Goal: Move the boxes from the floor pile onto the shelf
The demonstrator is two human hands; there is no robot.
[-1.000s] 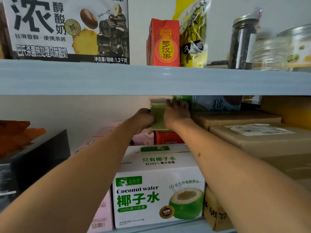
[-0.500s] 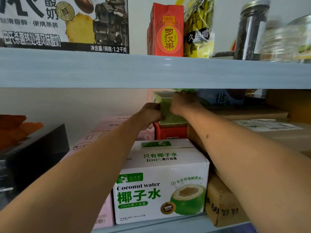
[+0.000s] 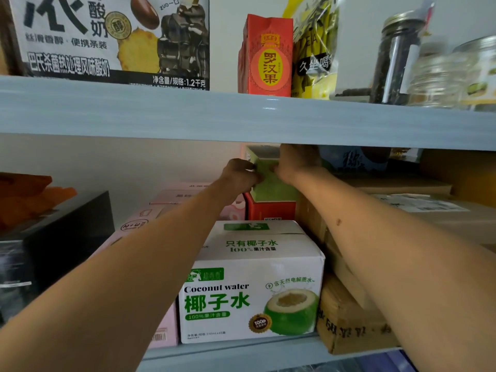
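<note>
centre frame: your left hand (image 3: 241, 174) and right hand (image 3: 296, 163) grip the green box (image 3: 271, 183). it sits atop the red box (image 3: 268, 210).

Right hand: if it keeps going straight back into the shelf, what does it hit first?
Most likely the green box itself, since the right hand already holds it from the right while the left hand holds the other side. Behind it a blue package shows to the right; depth there is unclear.

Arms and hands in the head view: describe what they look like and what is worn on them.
Both forearms are bare up to the frame's edge, no sleeves showing. The left hand and right hand wear no gloves; no watch or bracelet shows on either wrist. The right forearm has a small dark mark.
</note>
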